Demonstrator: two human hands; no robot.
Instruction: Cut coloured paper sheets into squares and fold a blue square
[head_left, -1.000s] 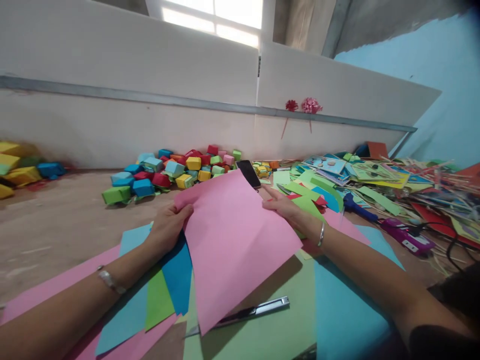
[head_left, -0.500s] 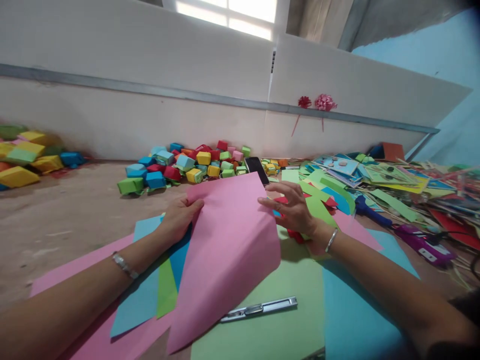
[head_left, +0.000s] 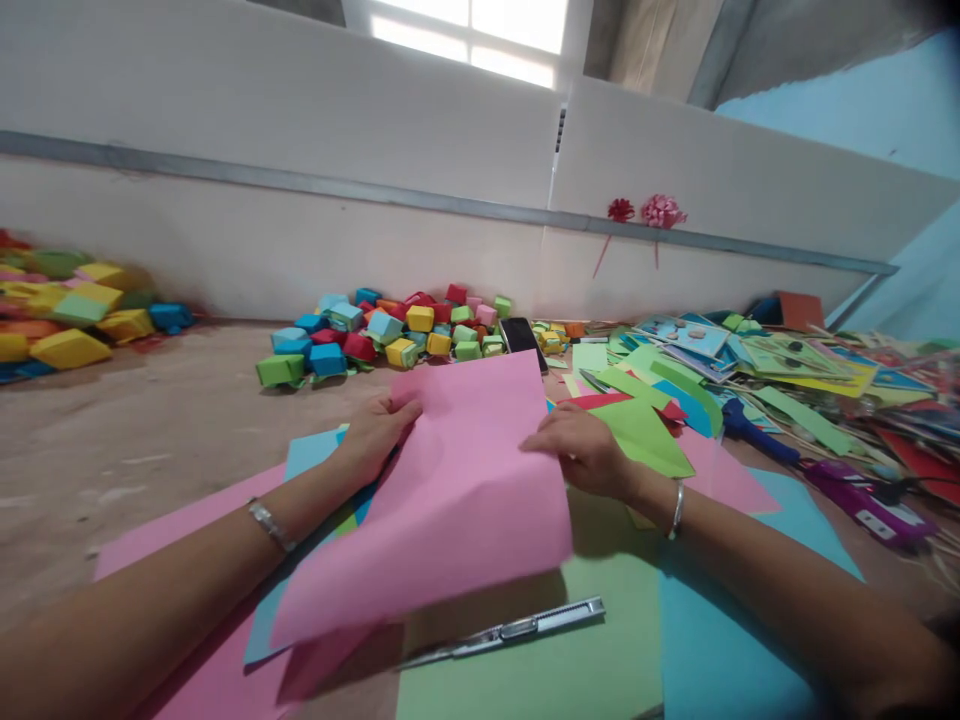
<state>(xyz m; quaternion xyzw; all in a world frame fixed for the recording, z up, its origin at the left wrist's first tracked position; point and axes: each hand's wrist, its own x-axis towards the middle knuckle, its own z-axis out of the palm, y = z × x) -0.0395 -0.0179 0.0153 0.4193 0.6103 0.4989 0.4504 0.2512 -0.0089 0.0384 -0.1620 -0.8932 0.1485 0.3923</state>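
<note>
The left hand (head_left: pixel 379 435) pinches the pink sheet (head_left: pixel 469 490) at its left edge; the right hand (head_left: pixel 589 452) holds the right edge — its thumb is hard to make out. The sheet bows, partly above pale green paper (head_left: pixel 592 660) — just beyond a metal cutter (head_left: pixel 519 629).

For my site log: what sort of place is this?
Probably an indoor papercraft workspace, judging by the pink sheet, the utility knife lying on pale green paper, and the pile of small, colourful boxlike pieces.
</note>
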